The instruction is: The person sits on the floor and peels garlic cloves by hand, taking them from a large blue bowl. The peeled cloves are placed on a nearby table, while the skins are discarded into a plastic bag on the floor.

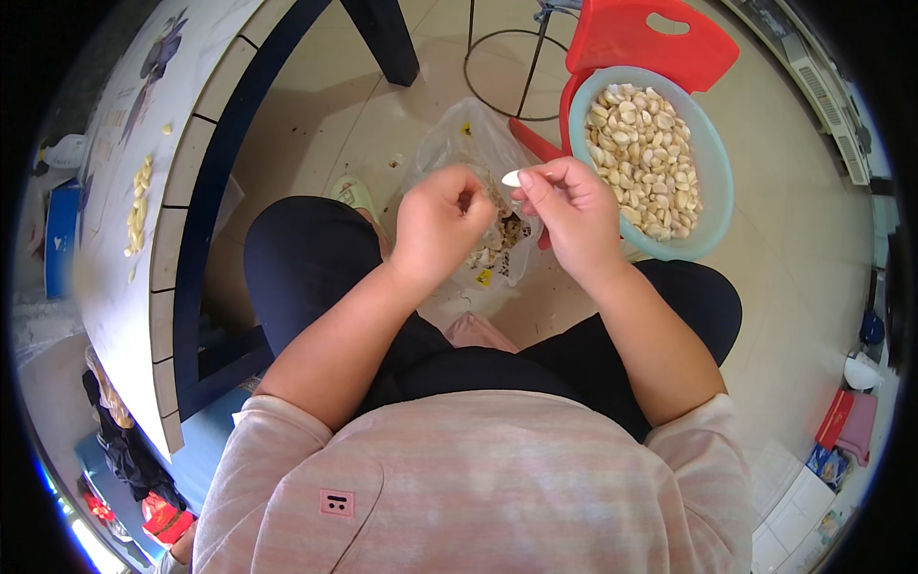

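Observation:
Between the fingertips of my right hand (pixel 577 215) is a white, peeled-looking seed or clove (pixel 511 179), its pointed end towards my left hand. My left hand (pixel 441 222) is curled close by, thumb against forefinger; whether it holds anything is hidden. Beneath both hands an open clear plastic bag (pixel 459 136) holds brownish shells or skins (pixel 508 229). A pale green plastic basin (pixel 719 172) full of unpeeled, cream-coloured pieces (pixel 642 161) rests on a red plastic chair (pixel 649 36) at the right. On the table at the left lies a row of pale yellow pieces (pixel 138 208).
The table (pixel 107 308) has a tiled edge and dark legs (pixel 384 43). A black wire stand (pixel 513 115) is on the tiled floor beyond the bag. A blue seat with bags and a person's arm (pixel 185 545) shows at the lower left.

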Tool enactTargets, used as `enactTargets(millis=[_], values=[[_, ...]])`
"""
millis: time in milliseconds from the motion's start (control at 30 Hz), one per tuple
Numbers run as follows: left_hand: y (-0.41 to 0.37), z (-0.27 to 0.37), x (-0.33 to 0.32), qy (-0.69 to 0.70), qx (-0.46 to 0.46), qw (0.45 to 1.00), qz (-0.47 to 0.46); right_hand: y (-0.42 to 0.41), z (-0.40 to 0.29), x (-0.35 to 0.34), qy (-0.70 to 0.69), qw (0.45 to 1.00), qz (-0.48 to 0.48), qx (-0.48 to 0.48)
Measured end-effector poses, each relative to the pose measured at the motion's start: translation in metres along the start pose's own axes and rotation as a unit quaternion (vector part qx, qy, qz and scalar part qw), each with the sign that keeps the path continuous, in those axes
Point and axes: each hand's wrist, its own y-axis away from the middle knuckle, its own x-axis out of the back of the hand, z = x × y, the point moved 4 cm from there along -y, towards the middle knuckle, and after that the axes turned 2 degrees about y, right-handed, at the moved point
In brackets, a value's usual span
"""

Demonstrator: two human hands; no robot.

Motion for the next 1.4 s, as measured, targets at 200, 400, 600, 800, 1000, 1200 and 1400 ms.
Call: enactTargets(millis=[200,400,600,800,1000,1200,1400], values=[[-0.003,0.007,0.005,0.003,-0.076,0.997,0.020,-0.005,0.004,0.004,-0.113,0.992,0.001,-0.065],[-0.003,0.026,0.006,-0.018,-0.190,0.981,0.021,-0.002,0.005,0.002,-0.123,0.989,-0.022,-0.084],[-0.002,0.029,0.005,-0.014,-0.230,0.973,-0.010,-0.001,0.003,0.000,-0.108,0.989,-0.037,-0.094],[0.001,0.032,0.006,-0.025,-0.237,0.971,-0.022,0.001,0.000,0.000,-0.076,0.988,-0.050,-0.123],[0.002,0.036,0.004,-0.013,-0.243,0.970,-0.011,0.000,0.002,-0.002,-0.155,0.980,-0.062,-0.110],[0.002,0.035,0.005,-0.007,-0.244,0.970,-0.014,-0.001,0.006,-0.003,-0.198,0.969,-0.086,-0.118],[0.002,0.037,0.006,-0.018,-0.246,0.969,0.003,-0.003,0.009,-0.005,-0.232,0.962,-0.084,-0.120]])
